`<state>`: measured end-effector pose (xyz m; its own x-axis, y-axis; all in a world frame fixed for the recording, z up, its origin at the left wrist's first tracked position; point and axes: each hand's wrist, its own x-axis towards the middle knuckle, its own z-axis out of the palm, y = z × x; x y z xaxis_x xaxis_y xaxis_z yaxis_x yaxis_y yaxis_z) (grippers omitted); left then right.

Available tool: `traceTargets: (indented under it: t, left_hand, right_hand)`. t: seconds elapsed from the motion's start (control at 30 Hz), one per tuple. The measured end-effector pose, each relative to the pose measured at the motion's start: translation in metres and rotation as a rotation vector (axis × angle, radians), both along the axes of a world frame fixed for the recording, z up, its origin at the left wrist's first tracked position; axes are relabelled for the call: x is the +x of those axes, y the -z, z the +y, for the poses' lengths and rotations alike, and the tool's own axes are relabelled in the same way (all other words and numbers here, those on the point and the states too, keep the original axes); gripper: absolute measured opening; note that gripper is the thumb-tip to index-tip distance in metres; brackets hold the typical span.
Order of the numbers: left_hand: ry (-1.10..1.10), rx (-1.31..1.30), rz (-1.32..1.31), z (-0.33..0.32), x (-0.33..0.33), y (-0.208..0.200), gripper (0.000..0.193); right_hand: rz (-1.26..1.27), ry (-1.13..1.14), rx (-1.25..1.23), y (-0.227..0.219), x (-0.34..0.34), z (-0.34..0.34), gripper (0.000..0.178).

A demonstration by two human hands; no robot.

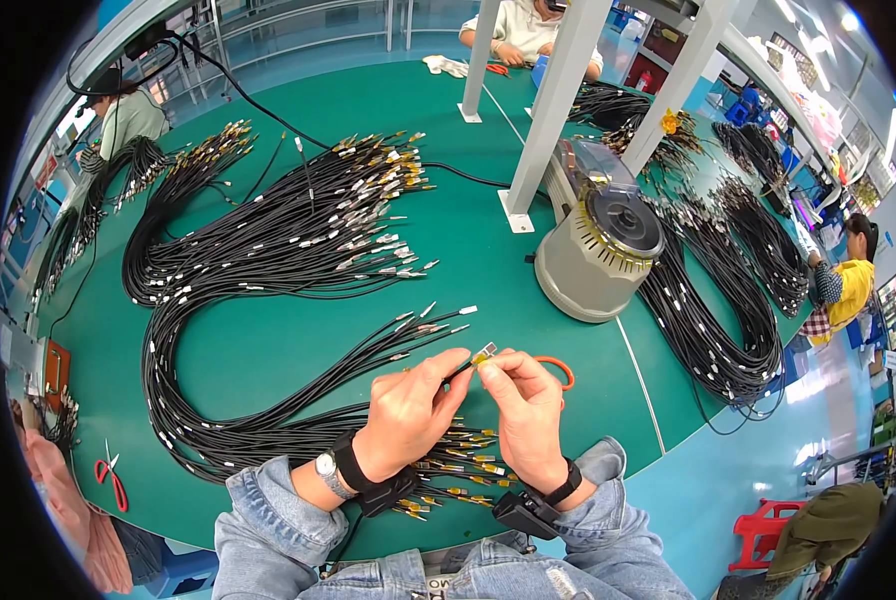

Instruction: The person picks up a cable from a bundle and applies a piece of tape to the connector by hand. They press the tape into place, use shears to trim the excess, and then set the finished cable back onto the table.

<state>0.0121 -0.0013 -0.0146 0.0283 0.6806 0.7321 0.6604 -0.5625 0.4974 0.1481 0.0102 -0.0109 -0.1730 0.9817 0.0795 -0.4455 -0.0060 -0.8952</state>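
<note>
Both hands meet over the green table. My left hand is closed, its thumb and fingertips pinching a black cable just behind its end. A metal cable connector with a yellow band of tape pokes up between the hands. My right hand pinches at that yellow tape with thumb and forefinger. An orange loop handle shows behind my right hand; the rest of that tool is hidden. Under my wrists lie several yellow-taped cable ends, part of a curved bundle of black cables.
Beyond lies a larger cable bundle. A round grey tape dispenser stands beside a metal post. Red-handled scissors rest at the left. More cables lie to the right. Other people sit around the table; a red stool stands lower right.
</note>
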Motion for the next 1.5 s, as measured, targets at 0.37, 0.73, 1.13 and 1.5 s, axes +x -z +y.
traceTargets:
  t: [0.37,0.73,1.13,1.5]
  left_hand:
    - [0.004,0.049,0.014,0.001,0.001,-0.002,0.034]
    - [0.044,0.12,0.346,-0.002,-0.01,-0.006,0.047]
    - [-0.007,0.146,0.207,0.004,-0.006,0.002,0.042]
    - [-0.006,0.067,0.03,0.001,-0.004,-0.005,0.03]
  right_hand:
    - [0.004,0.0,-0.001,0.001,0.0,-0.001,0.003]
    - [0.038,-0.018,0.006,0.007,0.001,0.0,0.003]
    - [-0.034,-0.005,0.03,0.002,0.0,-0.001,0.006]
    - [-0.101,-0.033,0.007,-0.002,0.0,-0.001,0.01]
